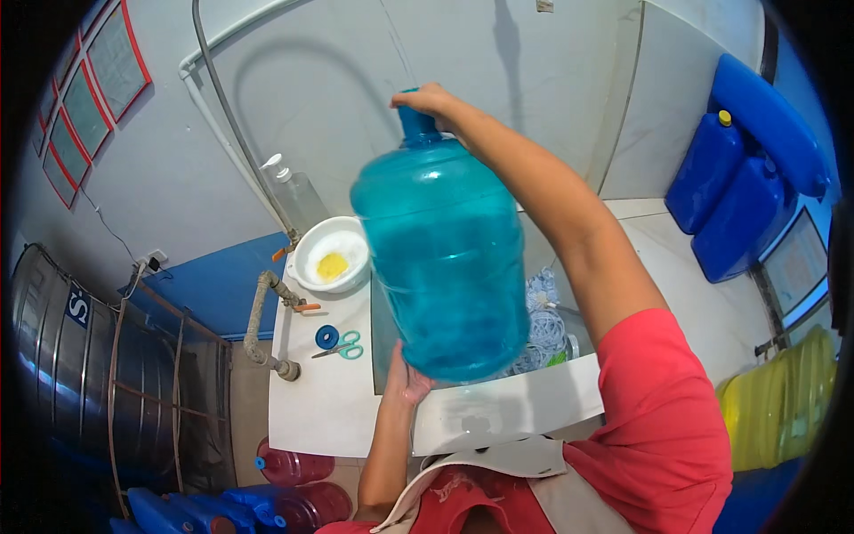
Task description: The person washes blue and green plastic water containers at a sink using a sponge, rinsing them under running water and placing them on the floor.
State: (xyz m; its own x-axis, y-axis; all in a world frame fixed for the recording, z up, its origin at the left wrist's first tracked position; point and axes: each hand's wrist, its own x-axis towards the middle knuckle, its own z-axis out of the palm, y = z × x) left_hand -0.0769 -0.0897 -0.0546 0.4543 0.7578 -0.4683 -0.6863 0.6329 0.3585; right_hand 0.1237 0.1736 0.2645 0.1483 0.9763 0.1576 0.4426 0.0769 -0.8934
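Note:
A large translucent blue water jug (444, 260) is held tilted above the sink basin (385, 334), its neck towards the wall. At the top, my right hand (437, 107) is wrapped around the neck. Beneath the base, my left hand (408, 384) supports the jug from the near left side, partly hidden by it. Behind the jug, pale netting or cord-like scrubbing material (547, 327) lies in the basin, partly covered. The jug's inside is hard to make out through the tinted wall.
Left on the white counter (320, 407) are a basin of suds with a yellow sponge (332, 266), a pump bottle (297, 197), scissors (347, 347), a blue tape roll (327, 336) and a pipe tap (257, 320). Blue jerrycans (740, 213) stand right; red jugs (297, 465) sit below.

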